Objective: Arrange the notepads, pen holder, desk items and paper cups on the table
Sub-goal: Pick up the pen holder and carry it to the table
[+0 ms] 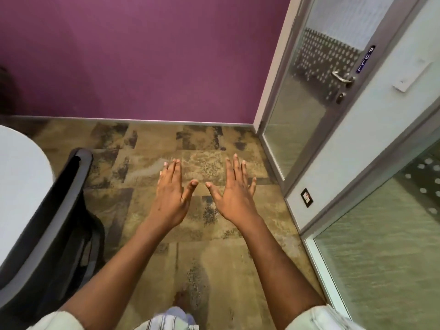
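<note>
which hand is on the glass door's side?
The right hand, open and empty: the glass door with the lever handle stands on its side. The left hand, also open, is by the chair.

Head-worn view looks forward and down at nearby floor

purple wall, mottled brown carpet floor, frosted glass door right, grey chair left.
</note>
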